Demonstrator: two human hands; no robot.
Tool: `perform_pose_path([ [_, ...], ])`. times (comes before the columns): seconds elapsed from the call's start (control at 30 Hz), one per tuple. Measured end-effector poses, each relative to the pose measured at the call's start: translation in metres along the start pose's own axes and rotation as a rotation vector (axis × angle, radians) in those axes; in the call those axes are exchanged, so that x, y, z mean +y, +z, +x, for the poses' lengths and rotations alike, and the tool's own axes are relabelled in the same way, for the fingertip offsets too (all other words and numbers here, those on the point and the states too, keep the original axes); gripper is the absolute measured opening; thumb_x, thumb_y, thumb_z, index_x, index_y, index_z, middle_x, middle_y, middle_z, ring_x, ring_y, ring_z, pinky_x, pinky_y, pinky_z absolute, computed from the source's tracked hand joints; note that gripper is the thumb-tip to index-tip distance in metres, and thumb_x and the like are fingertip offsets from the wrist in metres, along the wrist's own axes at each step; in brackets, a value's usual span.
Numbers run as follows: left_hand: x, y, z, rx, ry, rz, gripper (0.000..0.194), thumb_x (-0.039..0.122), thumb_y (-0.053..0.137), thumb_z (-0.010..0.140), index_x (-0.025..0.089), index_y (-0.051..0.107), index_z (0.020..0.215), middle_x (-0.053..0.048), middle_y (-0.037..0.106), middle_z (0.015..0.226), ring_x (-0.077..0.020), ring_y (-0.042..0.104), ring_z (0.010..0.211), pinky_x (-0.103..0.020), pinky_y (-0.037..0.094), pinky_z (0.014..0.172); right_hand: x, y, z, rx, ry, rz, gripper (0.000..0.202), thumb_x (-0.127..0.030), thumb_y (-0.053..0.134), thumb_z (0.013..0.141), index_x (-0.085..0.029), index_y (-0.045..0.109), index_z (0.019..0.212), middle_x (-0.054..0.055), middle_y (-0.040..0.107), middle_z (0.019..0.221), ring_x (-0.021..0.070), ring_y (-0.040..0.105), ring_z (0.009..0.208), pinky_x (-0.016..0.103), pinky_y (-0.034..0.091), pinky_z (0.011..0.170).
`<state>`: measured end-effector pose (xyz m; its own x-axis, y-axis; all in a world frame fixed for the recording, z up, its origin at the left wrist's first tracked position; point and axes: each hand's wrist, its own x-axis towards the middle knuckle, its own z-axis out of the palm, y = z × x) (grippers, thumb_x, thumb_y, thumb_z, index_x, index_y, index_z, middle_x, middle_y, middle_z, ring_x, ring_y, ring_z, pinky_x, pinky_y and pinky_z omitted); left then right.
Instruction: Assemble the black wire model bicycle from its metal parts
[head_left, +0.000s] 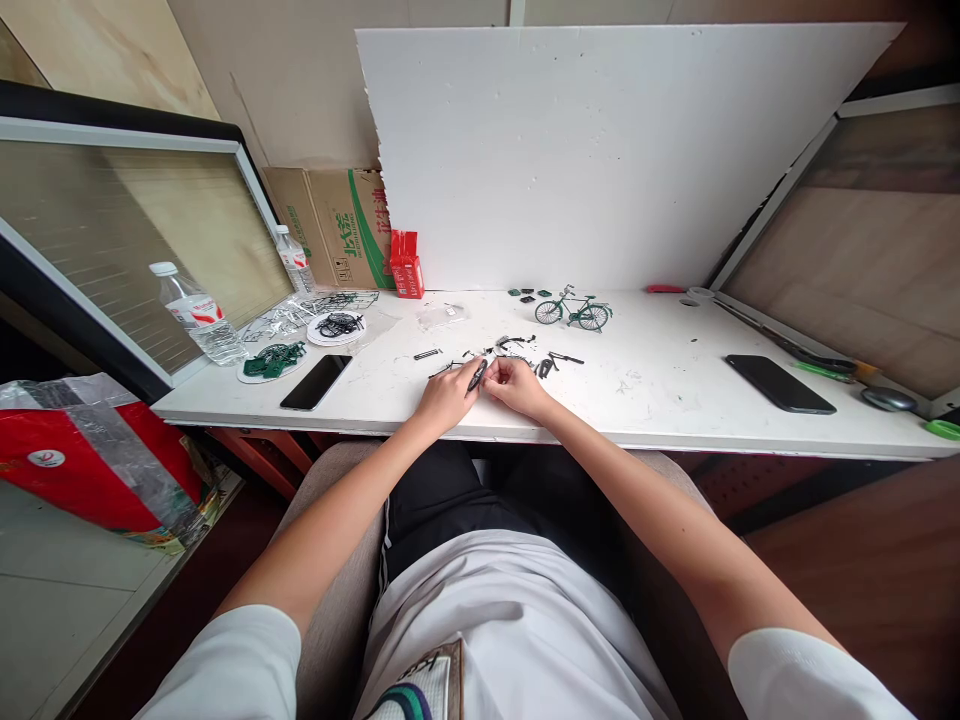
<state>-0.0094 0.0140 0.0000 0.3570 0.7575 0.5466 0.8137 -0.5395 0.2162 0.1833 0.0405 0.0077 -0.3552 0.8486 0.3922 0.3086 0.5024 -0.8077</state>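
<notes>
Near the table's front edge, my left hand (448,394) grips a small black model bicycle wheel (477,376), seen nearly edge-on. Close against it on the right, my right hand (519,386) is closed in a pinch; what its fingertips hold is hidden or too small to name. Small black model parts (514,345) lie scattered just beyond both hands. A dark frame-like piece (564,358) rests to the right of them, and a short black strip (427,354) to the left. Farther back stands an assembled green model bicycle (573,312).
At left are a plate of green parts (274,361), a plate of black parts (337,326), a phone (316,382) and two water bottles (196,312) (294,262). A red box (406,265) stands behind. Another phone (780,384) and a mouse (889,399) lie right.
</notes>
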Motion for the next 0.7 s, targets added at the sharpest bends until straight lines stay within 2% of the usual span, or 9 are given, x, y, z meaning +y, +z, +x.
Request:
perform_pose_path([
  [0.3,-0.0011,0.0014,0.0002,0.003,0.001,0.000,0.051,0.022,0.059,0.100,0.018,0.055,0.151,-0.013,0.075,0.131,-0.0262,0.075,0.112,-0.036,0.059,0.097,0.0029,0.0004,0.0011,-0.017,0.016,0.034,0.013,-0.032,0.065,0.081,-0.020,0.061,0.080,-0.001,0.063,0.069,0.0149,0.059,0.061,0.028,0.048,0.060],
  [0.53,-0.0020,0.0024,0.0003,0.026,0.000,0.015,0.050,0.020,0.057,0.100,0.017,0.056,0.150,-0.015,0.076,0.127,-0.0259,0.076,0.107,-0.036,0.060,0.094,0.0055,0.0016,0.0009,-0.048,0.007,0.061,0.017,-0.037,0.065,0.085,-0.021,0.063,0.089,0.001,0.067,0.078,0.0154,0.060,0.065,0.029,0.051,0.062],
  [0.7,-0.0018,0.0020,0.0003,0.023,0.006,0.011,0.050,0.017,0.058,0.100,0.016,0.057,0.149,-0.015,0.075,0.129,-0.0270,0.075,0.113,-0.037,0.059,0.097,0.0049,0.0015,0.0006,-0.058,0.003,0.025,0.017,-0.038,0.065,0.087,-0.021,0.062,0.090,0.000,0.066,0.077,0.0147,0.058,0.063,0.028,0.049,0.061],
])
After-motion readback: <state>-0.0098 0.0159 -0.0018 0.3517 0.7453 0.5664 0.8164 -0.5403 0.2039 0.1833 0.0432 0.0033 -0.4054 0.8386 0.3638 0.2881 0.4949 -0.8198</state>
